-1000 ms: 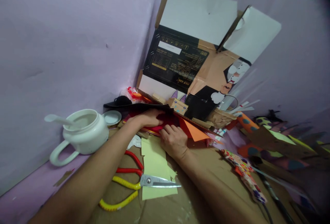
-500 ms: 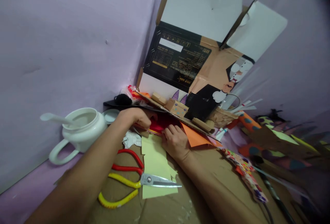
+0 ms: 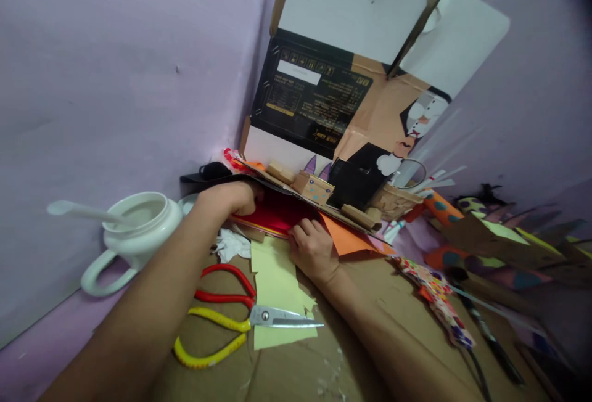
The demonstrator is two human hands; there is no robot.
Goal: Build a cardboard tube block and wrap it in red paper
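At the far left, a white pot [image 3: 139,242] stands on the purple surface, its looped handle toward the near left and a pale stick [image 3: 83,212] leaning out of its mouth. Right of it, a black sheet [image 3: 190,187] runs in under the tilted cardboard ledge [image 3: 300,191]. The left hand [image 3: 235,197] reaches to this spot with fingers curled; their tips are hidden, so I cannot tell what they pinch. Just nearer lies crumpled white tissue [image 3: 234,246], and nearer again, scissors [image 3: 266,315] with one red and one yellow handle, handles parted and blades together, pointing right across torn pale-yellow paper [image 3: 272,266].

Between the hands, under the ledge, lie the red sheets [image 3: 277,217]: deep, saturated red, flat and smooth, darkening to near black on the far side, with a thin yellow line along the near edge. The right hand [image 3: 317,251] rests at their near right edge, fingers bent and close together; whether they pinch it I cannot tell. Right of this hand, a bright orange sheet [image 3: 349,238] juts out with a pointed corner.
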